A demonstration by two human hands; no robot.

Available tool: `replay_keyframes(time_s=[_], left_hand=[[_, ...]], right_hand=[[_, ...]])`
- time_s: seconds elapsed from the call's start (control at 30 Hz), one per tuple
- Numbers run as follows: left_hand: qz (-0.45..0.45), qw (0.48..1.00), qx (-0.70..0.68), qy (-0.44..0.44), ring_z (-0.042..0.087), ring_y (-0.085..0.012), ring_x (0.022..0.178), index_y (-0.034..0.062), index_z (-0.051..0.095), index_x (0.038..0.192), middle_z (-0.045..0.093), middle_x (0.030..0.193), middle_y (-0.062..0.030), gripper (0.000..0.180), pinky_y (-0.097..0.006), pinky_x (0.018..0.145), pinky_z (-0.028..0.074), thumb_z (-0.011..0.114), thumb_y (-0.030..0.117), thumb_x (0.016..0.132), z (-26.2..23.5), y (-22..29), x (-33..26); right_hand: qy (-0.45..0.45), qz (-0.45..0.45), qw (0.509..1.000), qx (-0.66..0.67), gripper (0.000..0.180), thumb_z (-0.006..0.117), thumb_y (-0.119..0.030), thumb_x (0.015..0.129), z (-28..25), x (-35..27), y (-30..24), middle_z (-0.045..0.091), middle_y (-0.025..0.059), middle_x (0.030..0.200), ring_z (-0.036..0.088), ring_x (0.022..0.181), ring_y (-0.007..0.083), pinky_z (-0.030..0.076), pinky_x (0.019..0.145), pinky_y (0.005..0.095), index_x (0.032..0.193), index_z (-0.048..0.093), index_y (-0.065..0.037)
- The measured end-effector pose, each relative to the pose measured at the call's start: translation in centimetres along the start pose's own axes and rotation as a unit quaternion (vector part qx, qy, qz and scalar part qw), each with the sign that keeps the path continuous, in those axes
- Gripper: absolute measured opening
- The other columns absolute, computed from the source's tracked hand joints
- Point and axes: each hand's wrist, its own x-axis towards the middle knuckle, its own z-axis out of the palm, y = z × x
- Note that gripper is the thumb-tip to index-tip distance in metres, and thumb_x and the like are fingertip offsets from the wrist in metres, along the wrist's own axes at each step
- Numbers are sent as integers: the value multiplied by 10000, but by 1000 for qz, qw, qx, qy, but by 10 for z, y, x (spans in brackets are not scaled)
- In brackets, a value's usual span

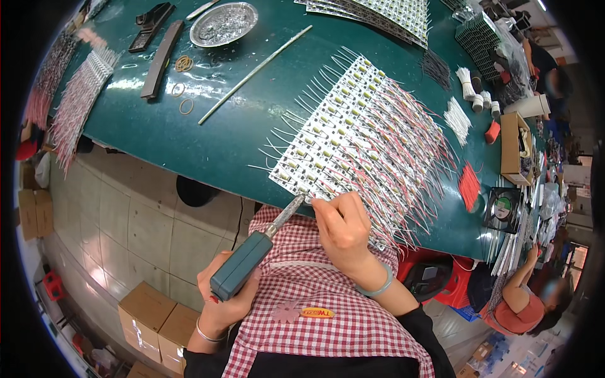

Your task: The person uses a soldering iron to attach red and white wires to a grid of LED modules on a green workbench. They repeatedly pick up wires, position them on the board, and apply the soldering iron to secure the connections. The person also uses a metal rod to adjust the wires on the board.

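Head view — circuit panel (329,140) lies just beyond pinched right fingers (326,214) — left fingers (207,274) grip the green tool (242,266).

Your left grip (239,305) low and wrapped closed, your left forearm (203,335) slanting up and inward, your right grip (345,232) farther forward, knuckles uppermost, fingertips (317,205) pinched together, your right forearm (396,295) angled inward.
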Motion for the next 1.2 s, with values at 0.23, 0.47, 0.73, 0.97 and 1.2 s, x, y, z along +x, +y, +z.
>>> replay_keyframes(time_s=[0.23, 0.47, 0.73, 0.97, 1.2], left_hand=[[51, 998, 41, -9, 613, -165, 623, -45, 655, 866, 631, 780, -100, 157, -269, 564, 473, 739, -27, 734, 0, -2, 4], [29, 999, 23, -10, 595, -178, 583, -45, 658, 840, 621, 758, -99, 137, -277, 544, 467, 731, -31, 725, -3, -2, 4], [-31, 999, -23, -4, 634, -202, 622, -61, 678, 887, 650, 805, -131, 175, -280, 560, 486, 719, -25, 720, -8, -9, -3], [16, 1000, 0, -20, 630, -177, 632, -58, 673, 883, 651, 802, -122, 177, -278, 556, 482, 727, -47, 715, -6, -5, 2], [60, 998, 34, -10, 595, -164, 595, -47, 658, 837, 631, 773, -104, 139, -269, 536, 461, 721, -52, 713, -3, -6, 5]], right_hand=[[-1, -1, 1000, -3, 215, 692, 49, 720, 0, 1, -1, 449, 75, 725, 494, 664, 235, 404, 548, 350, 929, 662, 4], [-5, 1, 1000, -7, 201, 694, 45, 735, -1, 1, -1, 454, 75, 734, 497, 674, 234, 407, 554, 350, 928, 660, -2], [-9, 3, 1000, -4, 188, 698, 38, 753, -1, 1, -1, 456, 72, 740, 501, 678, 234, 408, 560, 345, 932, 660, -4], [-9, 4, 1000, -1, 212, 699, 40, 732, -2, 2, -2, 470, 73, 746, 504, 682, 235, 415, 562, 346, 937, 662, 3], [-7, 8, 1000, 1, 210, 703, 51, 727, -1, 1, -2, 490, 73, 749, 511, 688, 236, 425, 567, 347, 930, 666, 12]])
